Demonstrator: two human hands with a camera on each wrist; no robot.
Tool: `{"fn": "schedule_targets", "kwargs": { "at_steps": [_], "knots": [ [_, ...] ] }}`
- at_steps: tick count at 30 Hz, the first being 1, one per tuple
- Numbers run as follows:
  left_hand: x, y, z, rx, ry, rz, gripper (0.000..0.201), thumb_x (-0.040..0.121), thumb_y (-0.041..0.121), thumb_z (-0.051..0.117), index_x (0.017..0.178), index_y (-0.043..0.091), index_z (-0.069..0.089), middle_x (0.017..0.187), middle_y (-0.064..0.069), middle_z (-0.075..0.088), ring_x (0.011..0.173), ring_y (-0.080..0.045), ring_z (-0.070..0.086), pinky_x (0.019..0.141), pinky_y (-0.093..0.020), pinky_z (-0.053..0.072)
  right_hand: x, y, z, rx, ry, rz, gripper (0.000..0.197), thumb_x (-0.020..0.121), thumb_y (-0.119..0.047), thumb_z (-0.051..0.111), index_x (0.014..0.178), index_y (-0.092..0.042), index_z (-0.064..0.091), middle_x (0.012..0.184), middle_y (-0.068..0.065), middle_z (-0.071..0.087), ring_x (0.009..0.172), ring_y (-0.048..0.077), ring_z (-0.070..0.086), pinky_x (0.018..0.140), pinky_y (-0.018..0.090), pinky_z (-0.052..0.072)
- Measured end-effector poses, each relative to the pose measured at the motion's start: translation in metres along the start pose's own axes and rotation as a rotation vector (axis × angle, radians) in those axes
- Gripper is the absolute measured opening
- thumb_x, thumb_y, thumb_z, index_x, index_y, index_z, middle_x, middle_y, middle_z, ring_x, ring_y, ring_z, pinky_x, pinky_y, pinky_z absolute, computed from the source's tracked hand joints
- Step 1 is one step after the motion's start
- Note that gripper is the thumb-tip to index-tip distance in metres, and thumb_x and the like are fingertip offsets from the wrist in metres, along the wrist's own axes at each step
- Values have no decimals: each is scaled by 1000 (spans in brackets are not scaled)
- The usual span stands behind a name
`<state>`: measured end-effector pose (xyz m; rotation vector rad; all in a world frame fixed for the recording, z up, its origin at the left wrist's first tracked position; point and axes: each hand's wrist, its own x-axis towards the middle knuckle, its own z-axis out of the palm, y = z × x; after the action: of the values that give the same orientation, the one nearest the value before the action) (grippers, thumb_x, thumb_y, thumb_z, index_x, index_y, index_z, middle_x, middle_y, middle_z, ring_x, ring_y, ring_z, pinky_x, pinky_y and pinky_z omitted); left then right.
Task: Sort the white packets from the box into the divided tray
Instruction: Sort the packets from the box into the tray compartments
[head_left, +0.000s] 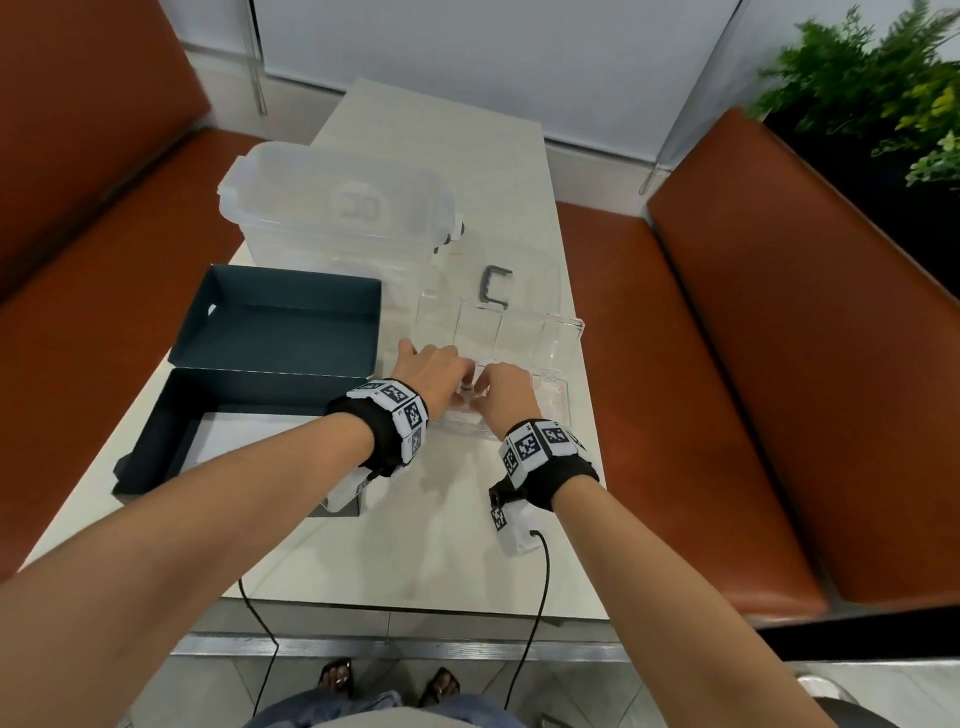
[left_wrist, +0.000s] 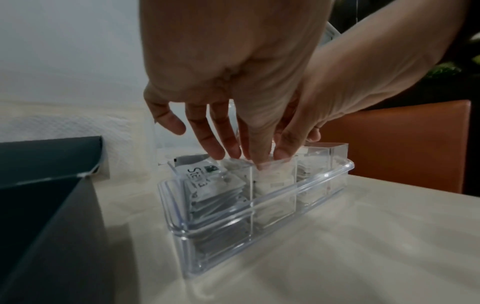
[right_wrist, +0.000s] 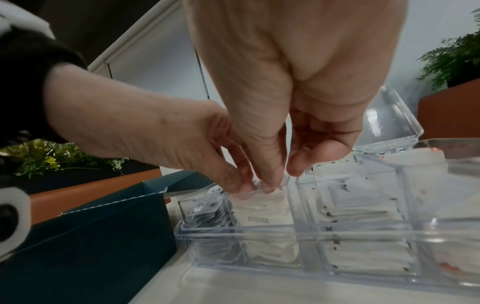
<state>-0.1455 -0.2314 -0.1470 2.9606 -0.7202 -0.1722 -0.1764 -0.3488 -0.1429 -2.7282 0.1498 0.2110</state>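
Surface: pale table (head_left: 447, 545), where I am watching both hands working.
Left hand (head_left: 434, 371): reaching down, fingertips (left_wrist: 255, 153) pinching white packets (left_wrist: 271, 179) in divided tray (left_wrist: 262, 207).
Right hand (head_left: 506, 389): reaching down, fingers pinching the same packets.

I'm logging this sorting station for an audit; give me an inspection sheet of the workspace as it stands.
Surface: pale rectangular table, bare at the near end.
Job's things: clear plastic divided tray with white paper packets stacked in its compartments; dark teal cardboard box, open.
Clutter: large translucent lidded plastic tub; dark metal bracket.
Grippers: left hand and right hand both pinch packets over the second compartment from the left.
Cables: black wrist-camera cables hang off the table's near edge.
Surroundings: brown-orange benches; green plants.
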Motion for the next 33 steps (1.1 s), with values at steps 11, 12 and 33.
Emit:
{"fn": "schedule_targets", "kwargs": {
  "at_steps": [11,12,33],
  "knots": [
    [-66,-72,-51,-422,84,-40,27,95,30,57,120,22,61,116,2,63,103,-18,59,98,-44,41,-8,-46,-32,163,24,-182,16,91,-14,59,99,-9,71,101,9,69,90,18,63,78,22,46],
    [-76,-86,-57,-476,113,-61,26,94,27,59,119,21,62,114,1,64,101,-18,60,96,-44,46,-10,-58,-32,164,0,-233,16,91,-14,59,100,-9,71,100,7,70,88,15,62,75,17,42],
    [-189,-226,2,-586,-88,-583,45,93,8,57,135,11,44,107,-16,61,81,-28,65,71,-42,60,-20,-177,86,-658,-682,-474,68,73,-28,73,131,-11,43,90,5,58,74,21,58,69,34,56]
  ]
}}
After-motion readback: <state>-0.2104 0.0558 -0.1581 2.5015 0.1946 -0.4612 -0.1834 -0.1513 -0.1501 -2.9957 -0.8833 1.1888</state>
